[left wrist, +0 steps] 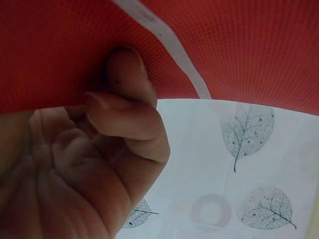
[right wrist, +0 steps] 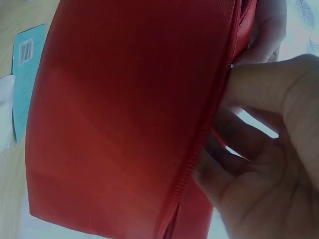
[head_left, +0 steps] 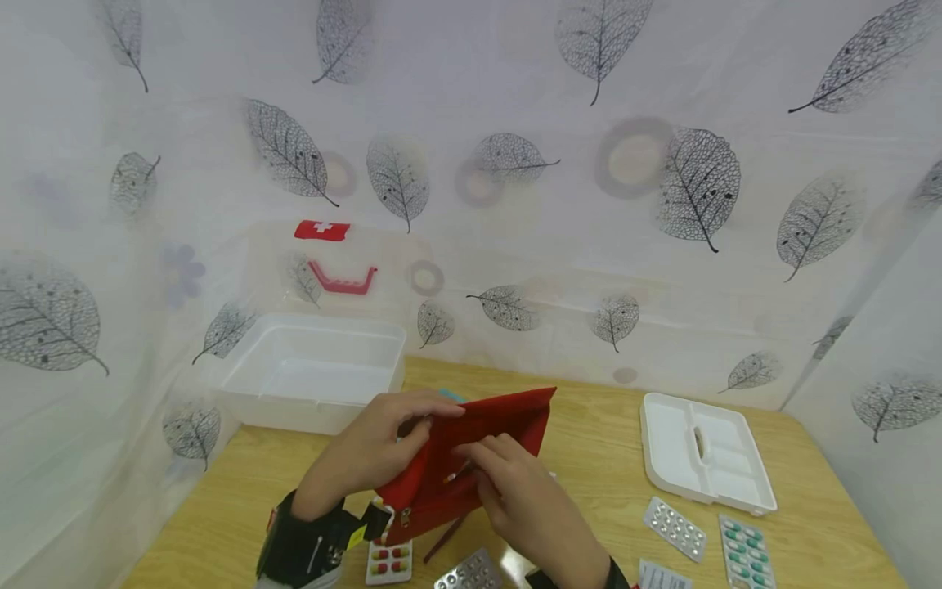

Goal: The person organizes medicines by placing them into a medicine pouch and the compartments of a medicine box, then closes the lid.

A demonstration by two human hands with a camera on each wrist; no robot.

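Note:
A red zip pouch is held up over the table with its zipped mouth open towards me. My left hand grips the pouch's left edge, thumb and fingers on either side of the fabric. In the left wrist view, curled fingers press the red cloth beside a white strip. My right hand reaches into the mouth and pinches a slim whitish item with an orange tip, too small to identify. In the right wrist view the pouch hides that item and some right-hand fingertips.
A white bin stands at the back left, near a red handle. To the right lie a white divided tray, a silver blister pack and green capsules. Red-yellow capsules lie near the front. A teal packet is behind the pouch.

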